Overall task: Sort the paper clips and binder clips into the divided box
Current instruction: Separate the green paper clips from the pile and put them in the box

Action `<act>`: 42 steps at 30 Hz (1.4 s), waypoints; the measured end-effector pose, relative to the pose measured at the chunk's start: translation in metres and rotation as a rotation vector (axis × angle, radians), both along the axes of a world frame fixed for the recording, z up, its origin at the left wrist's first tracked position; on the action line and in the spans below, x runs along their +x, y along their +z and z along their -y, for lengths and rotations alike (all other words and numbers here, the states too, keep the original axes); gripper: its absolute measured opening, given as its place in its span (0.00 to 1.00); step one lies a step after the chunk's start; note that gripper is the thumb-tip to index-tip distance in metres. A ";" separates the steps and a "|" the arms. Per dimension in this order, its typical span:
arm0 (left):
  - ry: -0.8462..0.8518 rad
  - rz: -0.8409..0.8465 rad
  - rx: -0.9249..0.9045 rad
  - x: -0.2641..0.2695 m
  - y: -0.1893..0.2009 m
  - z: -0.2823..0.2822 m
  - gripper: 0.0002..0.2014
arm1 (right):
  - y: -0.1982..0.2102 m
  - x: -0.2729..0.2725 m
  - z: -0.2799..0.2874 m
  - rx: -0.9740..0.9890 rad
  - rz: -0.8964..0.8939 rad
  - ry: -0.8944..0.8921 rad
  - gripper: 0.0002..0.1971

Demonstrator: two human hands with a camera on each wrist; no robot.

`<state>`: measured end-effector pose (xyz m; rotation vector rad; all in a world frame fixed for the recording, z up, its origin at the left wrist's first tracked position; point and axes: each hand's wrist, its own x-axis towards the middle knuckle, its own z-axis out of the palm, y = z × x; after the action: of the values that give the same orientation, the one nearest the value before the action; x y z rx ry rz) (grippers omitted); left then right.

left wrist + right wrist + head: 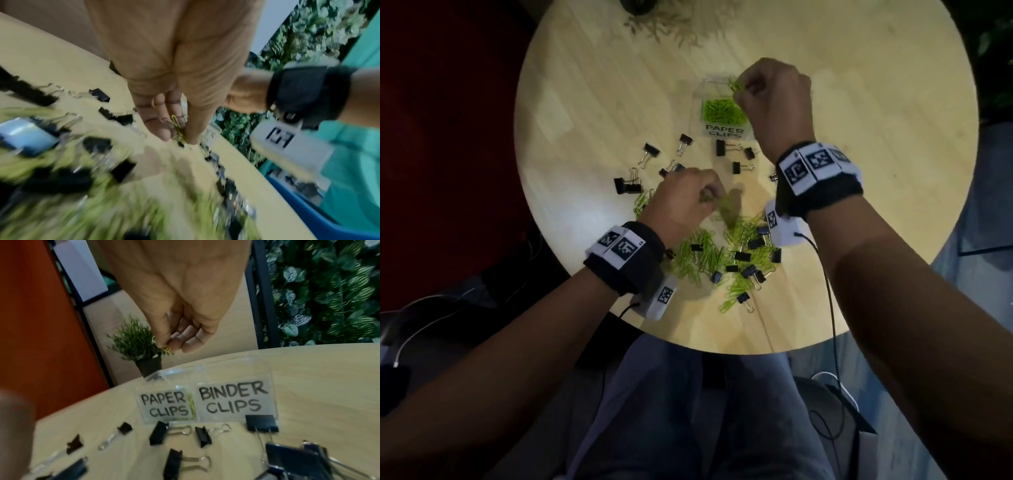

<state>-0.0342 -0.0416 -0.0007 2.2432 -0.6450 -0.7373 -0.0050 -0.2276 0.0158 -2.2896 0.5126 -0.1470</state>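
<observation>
Pinching a small bunch of green paper clips [736,85] between thumb and fingertips, my right hand [774,99] hovers over the far end of the clear divided box [207,369]; the clips hang down from my fingers, loops pointing roughly toward the table, though which way each one lies I cannot tell. That box sits on the round wooden table [585,102], its long axis running left to right in the right wrist view. Two handwritten labels face me: "PAPER CLIPS" [164,405] on the left compartment and "BINDER CLIPS" [233,397] on the right. From the head view the paper-clip compartment already holds a heap of green clips [722,109]; the other compartment is hidden behind my hand.

My left hand [681,202] is down at the near pile, thumb and forefinger closed narrowly on a single green paper clip [176,121], which stands roughly upright along my fingers, its long axis in line with them. The other fingers are loosely bent beside it.

Black binder clips [726,147] lie scattered between the box and the pile, their silver handles pointing various ways, several toward the right. More of them are mixed into the green paper-clip heap [709,253] near the table's front edge. A small potted plant [135,344] stands behind the box.
</observation>
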 end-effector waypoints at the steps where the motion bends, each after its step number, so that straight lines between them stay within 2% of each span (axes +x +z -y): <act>1: 0.027 0.002 -0.033 0.008 0.008 0.003 0.05 | -0.006 0.007 -0.001 -0.042 -0.045 0.029 0.06; 4: 0.143 0.058 -0.103 0.039 0.025 0.016 0.05 | -0.012 0.012 0.001 -0.097 -0.146 0.076 0.10; 7: 0.233 0.172 -0.113 0.073 0.030 0.036 0.05 | -0.003 -0.008 0.006 -0.111 -0.049 -0.016 0.10; 9: 0.226 0.208 -0.087 0.087 0.027 0.051 0.04 | 0.002 -0.032 0.000 -0.116 -0.025 0.005 0.10; 11: 0.167 0.240 -0.009 0.092 0.022 0.062 0.06 | 0.002 -0.060 -0.011 -0.100 -0.134 0.131 0.07; 12: 0.131 0.264 0.035 0.090 0.019 0.063 0.08 | 0.000 -0.074 -0.017 -0.100 -0.209 0.216 0.06; 15: 0.067 0.318 0.052 0.062 0.021 0.050 0.15 | -0.012 -0.105 -0.032 -0.218 -0.357 0.405 0.12; 17: 0.040 0.268 0.066 0.027 0.018 0.028 0.15 | -0.022 -0.118 -0.040 -0.328 -0.417 0.460 0.16; 19: -0.043 0.158 0.142 -0.011 0.009 0.003 0.15 | -0.030 -0.125 -0.046 -0.369 -0.436 0.463 0.16; 23: -0.270 0.126 0.317 -0.054 -0.013 -0.024 0.25 | -0.039 -0.126 -0.051 -0.307 -0.429 0.436 0.09; 26: -0.311 0.205 0.338 -0.057 -0.022 -0.025 0.29 | -0.040 -0.121 -0.050 -0.243 -0.430 0.392 0.07; 29: -0.304 0.263 0.319 -0.049 -0.025 -0.020 0.21 | -0.039 -0.117 -0.046 -0.137 -0.416 0.304 0.08; 33: -0.285 0.202 0.329 -0.037 -0.027 -0.013 0.12 | -0.032 -0.112 -0.035 0.016 -0.329 0.118 0.06; 40: -0.170 0.216 0.252 -0.037 -0.027 -0.010 0.07 | 0.018 -0.088 -0.019 0.239 -0.131 -0.084 0.06; 42: -0.192 0.237 0.291 -0.041 -0.028 -0.008 0.12 | 0.028 -0.071 -0.017 0.271 -0.061 -0.115 0.05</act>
<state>-0.0754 -0.0340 -0.0289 2.5874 -0.9278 -0.6999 -0.0763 -0.2108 0.0439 -2.0067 0.6548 -0.0593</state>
